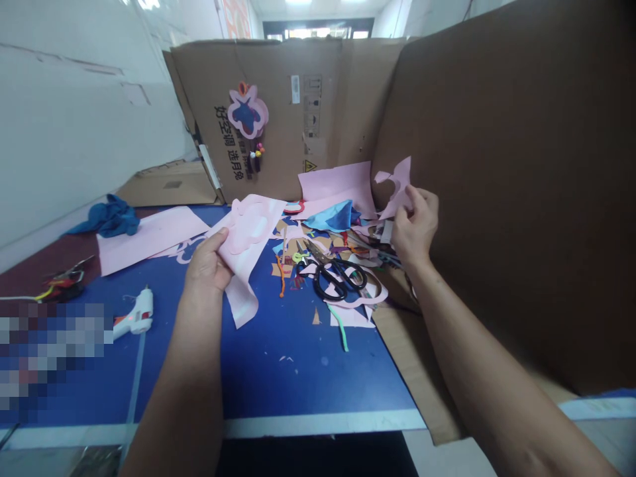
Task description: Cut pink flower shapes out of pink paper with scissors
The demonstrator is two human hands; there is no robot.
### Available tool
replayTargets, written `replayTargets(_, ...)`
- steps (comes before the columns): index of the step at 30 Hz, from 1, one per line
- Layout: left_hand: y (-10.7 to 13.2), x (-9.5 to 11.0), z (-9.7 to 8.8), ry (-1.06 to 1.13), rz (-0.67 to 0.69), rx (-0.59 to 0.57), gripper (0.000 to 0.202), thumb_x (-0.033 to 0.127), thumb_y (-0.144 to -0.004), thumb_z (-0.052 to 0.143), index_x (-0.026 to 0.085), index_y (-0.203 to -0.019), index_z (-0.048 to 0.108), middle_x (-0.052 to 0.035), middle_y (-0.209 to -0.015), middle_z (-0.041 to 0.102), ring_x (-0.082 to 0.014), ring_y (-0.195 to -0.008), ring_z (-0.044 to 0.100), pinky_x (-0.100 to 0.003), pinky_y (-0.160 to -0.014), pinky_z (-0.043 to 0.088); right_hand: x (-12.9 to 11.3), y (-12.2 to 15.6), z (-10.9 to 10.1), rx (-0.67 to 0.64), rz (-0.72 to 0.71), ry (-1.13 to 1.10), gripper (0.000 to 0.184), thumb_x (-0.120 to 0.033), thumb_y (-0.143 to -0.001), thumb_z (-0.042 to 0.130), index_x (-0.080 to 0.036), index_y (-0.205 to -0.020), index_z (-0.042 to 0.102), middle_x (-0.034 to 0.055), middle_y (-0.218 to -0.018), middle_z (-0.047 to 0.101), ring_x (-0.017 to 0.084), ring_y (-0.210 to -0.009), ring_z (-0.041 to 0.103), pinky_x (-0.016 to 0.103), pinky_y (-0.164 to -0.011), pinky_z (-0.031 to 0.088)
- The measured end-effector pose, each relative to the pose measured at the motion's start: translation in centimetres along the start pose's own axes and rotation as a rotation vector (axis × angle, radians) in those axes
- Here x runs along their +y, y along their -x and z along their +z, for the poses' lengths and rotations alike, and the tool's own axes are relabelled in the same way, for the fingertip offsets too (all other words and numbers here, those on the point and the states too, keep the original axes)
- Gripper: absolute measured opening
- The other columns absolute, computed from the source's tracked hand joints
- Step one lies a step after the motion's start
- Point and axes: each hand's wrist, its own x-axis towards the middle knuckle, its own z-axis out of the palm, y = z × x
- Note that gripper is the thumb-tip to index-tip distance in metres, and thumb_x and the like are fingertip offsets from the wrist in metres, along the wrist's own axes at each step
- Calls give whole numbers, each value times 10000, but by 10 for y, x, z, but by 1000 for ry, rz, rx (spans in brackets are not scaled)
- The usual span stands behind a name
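My left hand [211,260] grips a sheet of pink paper [265,215] by its left edge, thumb on top. A pink cloud-shaped cutout [243,228] lies against that sheet, under or near the thumb. To the right, my right hand [416,222] is raised and pinches a ragged pink paper scrap [401,182] with curved cut edges. Between the hands, black-handled scissors [332,275] lie with blades apart on a heap of paper scraps [293,232]. A pink paper outline ring [380,291] sits partly beneath the scissor handles.
A white glue gun [142,315] lies at left, near blue cloth [113,215] and a pink sheet [154,235]. Cardboard walls [342,99] stand behind and at right, with a decorated pink cutout [248,112] hanging on the back one. Light blue fabric [332,217] tops the scraps.
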Motion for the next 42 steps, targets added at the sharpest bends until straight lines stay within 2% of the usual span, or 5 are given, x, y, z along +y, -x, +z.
replayTargets(22,8,-16,0,-241,-44,-253,252,125,-730,800,92,-980,793,-139,-917,818,-277,-812,791,-389,-795,667,20,-3,0,-153,305,-25,609,-194,-769,647,-119,-1373,642,223,-1483,556,380,-1415,485,554,-1219,345)
replayTargets(26,18,-28,6,-335,-118,-355,298,171,-672,875,96,-955,817,-153,-931,818,-266,-817,785,-368,-812,641,-12,0,2,-440,485,-406,458,-301,-798,729,-168,-1236,721,175,-1332,687,371,-1304,585,562,-1152,424)
replayTargets(29,22,-36,7,-385,-163,-424,320,213,-666,905,107,-958,828,-154,-958,819,-249,-825,777,-361,-824,620,-42,7,4,-724,570,-584,346,-463,-836,760,-191,-1049,785,149,-1022,788,316,-938,741,465,-823,618)
replayTargets(33,25,-47,7,-422,-189,-485,361,248,-653,925,125,-980,833,-154,-1016,818,-243,-861,765,-380,-849,602,-74,19,2,-1101,734,-878,394,-586,-799,840,-209,-867,745,55,-781,741,167,-648,665,283,-606,558)
replayTargets(42,28,-61,10,-528,-214,-540,351,304,-647,920,154,-954,837,-139,-1051,815,-225,-824,740,-372,-805,575,-96,40,10,-1140,872,-960,347,-374,-674,958,-193,-920,794,65,-880,817,193,-711,721,292,-637,588)
